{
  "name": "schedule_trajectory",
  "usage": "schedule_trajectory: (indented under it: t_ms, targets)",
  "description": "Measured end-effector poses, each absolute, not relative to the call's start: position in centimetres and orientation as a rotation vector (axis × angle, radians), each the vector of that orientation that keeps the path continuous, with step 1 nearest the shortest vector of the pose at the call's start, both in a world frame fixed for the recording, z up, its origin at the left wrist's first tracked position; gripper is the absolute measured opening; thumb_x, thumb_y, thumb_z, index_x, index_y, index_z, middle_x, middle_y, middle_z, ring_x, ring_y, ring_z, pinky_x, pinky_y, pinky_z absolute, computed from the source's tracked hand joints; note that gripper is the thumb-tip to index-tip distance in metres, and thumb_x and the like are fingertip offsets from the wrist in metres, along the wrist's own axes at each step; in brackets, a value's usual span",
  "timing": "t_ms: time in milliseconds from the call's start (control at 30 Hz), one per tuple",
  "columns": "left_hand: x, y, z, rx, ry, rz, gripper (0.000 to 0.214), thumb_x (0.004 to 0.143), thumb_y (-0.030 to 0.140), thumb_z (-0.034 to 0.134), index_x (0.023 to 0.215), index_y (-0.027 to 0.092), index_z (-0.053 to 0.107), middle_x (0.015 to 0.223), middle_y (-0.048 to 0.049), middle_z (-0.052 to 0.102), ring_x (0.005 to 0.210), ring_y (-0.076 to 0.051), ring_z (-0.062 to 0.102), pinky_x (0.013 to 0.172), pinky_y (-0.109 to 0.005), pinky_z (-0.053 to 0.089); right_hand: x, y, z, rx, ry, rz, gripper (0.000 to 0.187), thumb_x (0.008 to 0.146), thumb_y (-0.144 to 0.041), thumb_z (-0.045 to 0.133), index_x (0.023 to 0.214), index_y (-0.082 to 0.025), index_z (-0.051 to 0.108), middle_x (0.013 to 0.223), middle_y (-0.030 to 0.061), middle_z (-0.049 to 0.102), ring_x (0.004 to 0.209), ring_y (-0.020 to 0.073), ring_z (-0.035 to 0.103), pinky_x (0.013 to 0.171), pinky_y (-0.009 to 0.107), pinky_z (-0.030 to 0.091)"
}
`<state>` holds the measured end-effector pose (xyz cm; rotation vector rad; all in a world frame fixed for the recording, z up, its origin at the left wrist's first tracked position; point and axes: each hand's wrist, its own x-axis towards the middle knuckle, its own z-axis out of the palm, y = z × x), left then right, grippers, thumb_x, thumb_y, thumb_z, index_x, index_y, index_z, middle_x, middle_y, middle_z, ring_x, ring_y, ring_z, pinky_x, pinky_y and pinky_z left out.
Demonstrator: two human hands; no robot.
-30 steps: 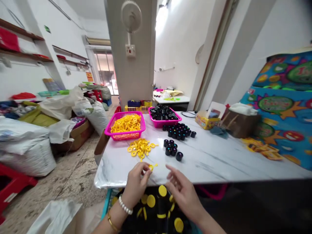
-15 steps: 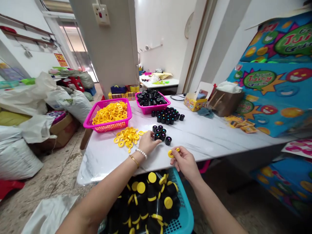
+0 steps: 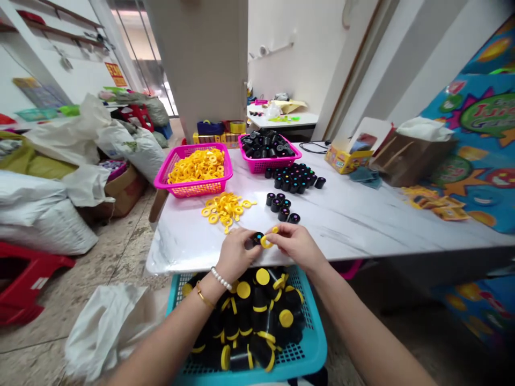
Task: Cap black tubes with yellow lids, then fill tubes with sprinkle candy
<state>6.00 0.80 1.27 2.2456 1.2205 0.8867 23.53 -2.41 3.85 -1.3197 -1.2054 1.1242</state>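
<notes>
Over the table's front edge my two hands meet. My left hand (image 3: 238, 252) is closed around a small black cylinder (image 3: 258, 237) with a blue dot on its end. A yellow plastic ring with a tab (image 3: 266, 242) is pinched in my right hand (image 3: 296, 244), right beside the cylinder; whether the two touch I cannot tell. Just beyond stand several black cylinders (image 3: 277, 203) with coloured dots. Left of them lies a loose pile of yellow rings (image 3: 223, 208). Below my hands, a turquoise basket (image 3: 317, 343) holds many black cylinders with yellow caps (image 3: 243, 290).
A pink basket (image 3: 193, 188) of yellow rings and another pink basket (image 3: 270, 165) of black parts stand at the back. More black cylinders (image 3: 295, 178) sit before the latter. Farther right are a yellow box (image 3: 348, 160) and a brown tissue box (image 3: 418, 155). A red stool (image 3: 30, 279) is at left.
My left hand has taken a black cylinder from the small group and brought it back toward me. My right hand has moved left with the yellow ring to meet it. The view has shifted.
</notes>
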Motion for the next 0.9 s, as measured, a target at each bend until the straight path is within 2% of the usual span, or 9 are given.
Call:
schedule_trajectory:
  t_ms: [167, 367, 567, 767, 900]
  targets:
    - [6.2, 0.9, 0.8, 2.299, 1.198, 0.907, 0.023, 0.078, 0.026, 0.068, 0.100, 0.024, 0.070, 0.085, -0.0022, 0.064, 0.083, -0.018, 0.056, 0.078, -0.030, 0.042, 22.2, 0.5, 3.7, -1.411, -1.346, 1.093, 0.024, 0.065, -0.036, 0.074, 0.069, -0.014, 0.065, 0.055, -0.0023, 0.057, 0.045, 0.0072, 0.043, 0.041, 0.020, 0.032]
    - [6.1, 0.8, 0.7, 2.361, 1.256, 0.880, 0.011, 0.079, 0.031, 0.066, 0.084, 0.020, 0.070, 0.075, -0.0022, 0.057, 0.077, -0.018, 0.053, 0.073, -0.029, 0.040, 22.0, 0.1, 3.2, -1.429, -1.353, 1.085, 0.028, 0.070, -0.042, 0.071, 0.073, -0.017, 0.060, 0.055, -0.0022, 0.057, 0.042, 0.0091, 0.046, 0.037, 0.021, 0.035]
    - [6.1, 0.7, 0.8, 2.379, 1.265, 0.854, 0.014, 0.080, 0.034, 0.066, 0.081, 0.020, 0.068, 0.074, -0.0024, 0.057, 0.076, -0.019, 0.053, 0.074, -0.030, 0.040, 21.7, 0.4, 3.4, -1.399, -1.379, 1.073, 0.030, 0.069, -0.043, 0.073, 0.072, -0.016, 0.059, 0.059, -0.0018, 0.058, 0.044, 0.0084, 0.048, 0.041, 0.021, 0.040]
    - [5.8, 0.5, 1.6, 2.364, 1.245, 0.850, 0.014, 0.081, 0.032, 0.063, 0.078, 0.019, 0.068, 0.072, -0.0030, 0.059, 0.074, -0.018, 0.055, 0.070, -0.029, 0.039, 21.8, 0.2, 3.0, -1.403, -1.382, 1.169, 0.032, 0.072, -0.046, 0.070, 0.076, -0.020, 0.052, 0.056, -0.0064, 0.054, 0.039, 0.0074, 0.046, 0.034, 0.018, 0.037]
    - [5.6, 0.7, 2.9, 2.144, 1.095, 0.727, 0.030, 0.090, 0.035, 0.048, 0.077, 0.019, 0.069, 0.063, -0.0008, 0.062, 0.061, -0.014, 0.055, 0.057, -0.025, 0.034, 21.9, -0.3, 2.3, -1.406, -1.391, 1.236, 0.031, 0.080, -0.050, 0.060, 0.080, -0.021, 0.050, 0.047, -0.0085, 0.050, 0.032, 0.0075, 0.042, 0.030, 0.018, 0.032]
